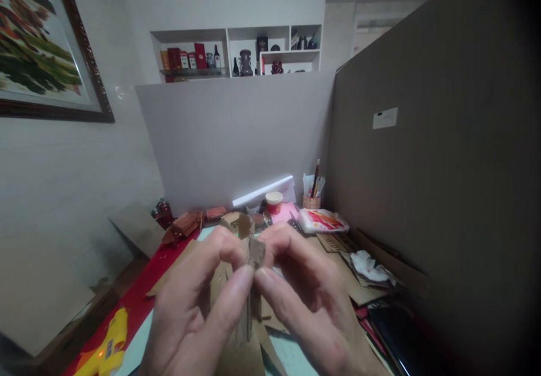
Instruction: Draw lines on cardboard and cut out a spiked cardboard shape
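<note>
Near the middle of the view, a small grey-brown piece of cardboard (pixel 257 251) is pinched between both hands. My left hand (pixel 200 302) has its thumb and bent forefinger closed on the piece's left side. From the right, my right hand (pixel 306 297) grips the same piece, its thumb tip almost touching the left thumb. A narrow folded strip (pixel 244 325) hangs below the thumbs; whether it joins the held piece is unclear. Under the hands lie brown cardboard scraps (pixel 224 286) on a pale green surface (pixel 291 353).
A yellow glue gun (pixel 110 348) lies at the lower left on a red cloth (pixel 139 286). Behind the hands stand a paper cup (pixel 274 201), a pen holder (pixel 311 201) and a tissue pack (pixel 323 221). Crumpled tissue (pixel 369 266) rests on cardboard at right, beside a grey partition (pixel 422 167).
</note>
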A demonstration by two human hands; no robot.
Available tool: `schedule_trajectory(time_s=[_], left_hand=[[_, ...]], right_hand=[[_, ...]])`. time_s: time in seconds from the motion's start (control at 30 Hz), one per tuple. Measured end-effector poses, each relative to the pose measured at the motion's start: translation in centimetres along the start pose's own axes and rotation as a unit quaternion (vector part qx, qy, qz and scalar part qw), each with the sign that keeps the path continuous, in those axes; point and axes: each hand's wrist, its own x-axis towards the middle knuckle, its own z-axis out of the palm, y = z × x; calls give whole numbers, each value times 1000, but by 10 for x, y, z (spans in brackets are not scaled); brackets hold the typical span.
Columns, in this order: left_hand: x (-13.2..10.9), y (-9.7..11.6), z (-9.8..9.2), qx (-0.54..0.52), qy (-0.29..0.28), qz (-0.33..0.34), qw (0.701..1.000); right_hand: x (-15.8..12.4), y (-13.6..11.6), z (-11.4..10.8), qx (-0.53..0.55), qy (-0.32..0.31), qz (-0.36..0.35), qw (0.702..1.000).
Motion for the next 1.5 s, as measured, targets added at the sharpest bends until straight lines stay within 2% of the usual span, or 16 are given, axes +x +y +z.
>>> schedule_trajectory(time_s=[0.13, 0.33, 0.53, 0.63, 0.77, 0.9, 1.03, 1.13, 1.2, 1.33, 1.4, 1.5], left_hand=[[1, -5, 5, 5, 20, 10, 1000], [3, -11, 13, 39, 82, 57, 994], [2, -16, 13, 95, 99, 149, 979], [1, -17, 13, 118, 104, 177, 971], [2, -16, 13, 114, 89, 148, 978], [4, -15, 12, 45, 111, 74, 990], [5, -14, 11, -21, 94, 20, 995], [4, -14, 13, -44, 100, 2, 994], [4, -15, 14, -41, 100, -3, 994], [4, -14, 18, -32, 68, -15, 997], [5, -12, 20, -18, 59, -28, 998], [5, -9, 21, 15, 57, -29, 998]], right_hand=[[-3, 2, 0, -49, 9, -1, 999], [-1, 5, 0, -27, 46, -34, 998], [2, 1, -4, -59, 28, -64, 996], [-1, 0, -4, -71, 25, -48, 996], [-3, 3, 2, -76, 45, -15, 996], [0, 11, 6, -31, 61, -16, 998], [1, 10, 5, -14, 53, 0, 998], [-2, 2, 4, -56, 33, 54, 996], [-4, -2, 4, -110, 39, 65, 991], [-7, -4, 5, -195, 58, -38, 978], [-5, -3, 4, -222, 37, -80, 971], [-3, -1, 2, -251, -2, -90, 964]])
